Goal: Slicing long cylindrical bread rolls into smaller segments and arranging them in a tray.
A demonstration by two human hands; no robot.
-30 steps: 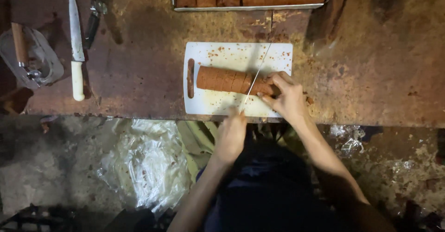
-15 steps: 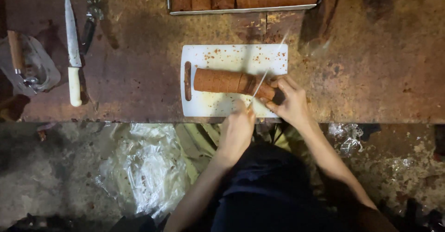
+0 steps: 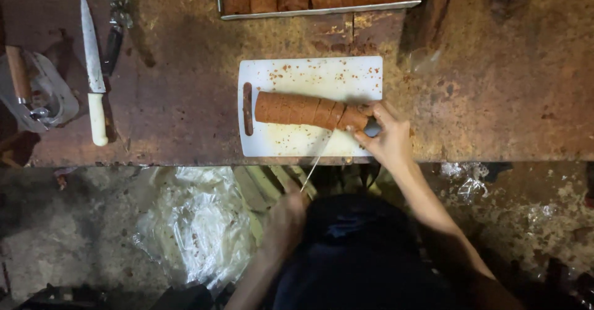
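head view: reddish-brown log [image 3: 303, 109] part-sliced on white board [image 3: 309, 75]; right hand [image 3: 387, 138] grip closed on end, left hand [image 3: 286, 218] pinching thread [image 3: 315, 161]

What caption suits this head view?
Right hand steadies a brown log on a white board; left hand holds a thin blade.

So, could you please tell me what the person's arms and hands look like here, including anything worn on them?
Both forearms are bare, with no sleeves reaching into view. The left hand and right hand wear no gloves, and no rings, watch or bracelets can be made out in this dim light. A dark garment covers the body between the arms.
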